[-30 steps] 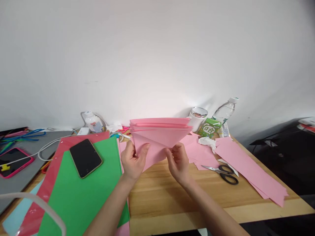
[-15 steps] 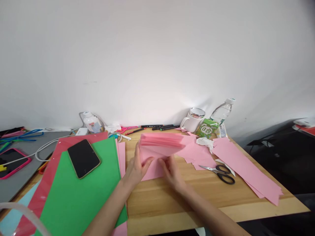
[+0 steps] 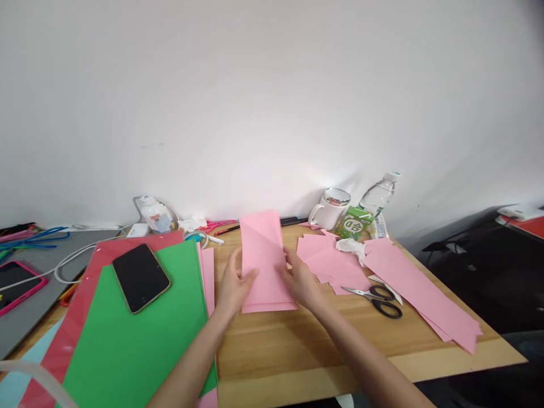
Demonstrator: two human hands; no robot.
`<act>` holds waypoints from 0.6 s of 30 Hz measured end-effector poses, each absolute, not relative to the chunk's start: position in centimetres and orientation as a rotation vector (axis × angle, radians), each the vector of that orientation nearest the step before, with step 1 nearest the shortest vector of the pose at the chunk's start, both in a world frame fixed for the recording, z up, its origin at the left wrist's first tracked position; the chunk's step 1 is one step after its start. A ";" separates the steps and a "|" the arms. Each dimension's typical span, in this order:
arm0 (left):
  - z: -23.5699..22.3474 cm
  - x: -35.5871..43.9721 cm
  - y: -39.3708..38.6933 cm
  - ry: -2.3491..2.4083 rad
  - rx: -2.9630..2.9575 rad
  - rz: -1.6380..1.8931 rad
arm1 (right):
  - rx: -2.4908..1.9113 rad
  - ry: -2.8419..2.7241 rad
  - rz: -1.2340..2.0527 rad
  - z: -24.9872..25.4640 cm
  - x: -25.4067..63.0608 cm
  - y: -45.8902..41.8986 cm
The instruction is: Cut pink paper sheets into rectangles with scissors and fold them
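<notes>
A stack of pink paper strips (image 3: pixel 264 255) is held lengthwise between my two hands, over the middle of the wooden table (image 3: pixel 272 357). Its sheets lie slightly uneven at the near edge. My left hand (image 3: pixel 236 283) grips the left side with the thumb on top. On the opposite side my right hand (image 3: pixel 300 277) is closed along the edge, slightly blurred. The undersides of the stack and most fingertips are hidden. To the right lie pink paper scraps (image 3: pixel 334 263) and black-handled scissors (image 3: pixel 380 297). Farther right is a fan of longer pink strips (image 3: pixel 420 289).
On the left, a phone (image 3: pixel 141 277) rests on green paper (image 3: pixel 140 351) over a red sheet. Along the wall stand a white bottle (image 3: pixel 156 214), a white mug (image 3: pixel 331 209), a green box (image 3: pixel 355 222) and a clear water bottle (image 3: pixel 379 192). A crumpled tissue (image 3: pixel 352 247) lies nearby.
The pink stack was crosswise and partly bent in my hands; it has come down and been turned lengthwise. Both hands have shifted to its two sides. The view has moved slightly.
</notes>
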State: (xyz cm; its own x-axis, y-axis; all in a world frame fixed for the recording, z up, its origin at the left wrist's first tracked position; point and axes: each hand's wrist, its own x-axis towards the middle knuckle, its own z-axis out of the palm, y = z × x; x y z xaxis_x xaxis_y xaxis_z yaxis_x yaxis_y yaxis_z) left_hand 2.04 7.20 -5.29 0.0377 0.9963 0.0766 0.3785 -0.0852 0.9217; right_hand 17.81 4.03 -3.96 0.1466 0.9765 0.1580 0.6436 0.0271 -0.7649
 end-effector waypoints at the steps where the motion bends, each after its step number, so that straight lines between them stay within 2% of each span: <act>1: -6.1 2.0 7.4 1.493 1.572 1.001 | -1.750 -1.593 0.562 -4.7 18.4 4.0; 5: -7.2 1.2 7.4 1.609 1.663 0.851 | -2.035 -1.492 0.331 -6.3 22.5 3.3; 8: -6.3 0.7 6.6 1.668 1.771 0.671 | -2.408 -1.313 0.101 -6.8 25.5 3.0; 11: -4.3 0.9 5.8 1.745 1.878 0.469 | -2.707 -1.367 0.068 -7.3 26.2 3.4; 13: -2.1 1.6 5.6 1.876 2.089 0.120 | -2.702 -1.494 0.078 -7.6 25.4 3.7; 15: 0.4 1.8 5.3 1.846 2.132 0.137 | -2.650 -1.579 0.070 -7.8 24.1 4.2; 18: 1.8 -0.4 2.8 1.114 2.021 0.482 | -2.572 -1.663 0.069 -7.9 22.3 5.1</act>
State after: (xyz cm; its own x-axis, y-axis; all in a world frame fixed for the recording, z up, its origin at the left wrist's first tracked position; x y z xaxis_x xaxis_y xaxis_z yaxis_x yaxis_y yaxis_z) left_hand -0.37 2.83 1.81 0.5472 0.8363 -0.0343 0.5476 -0.3267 0.7703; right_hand 22.35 5.13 -7.92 0.4106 0.9118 0.0045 0.9083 -0.4085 -0.0904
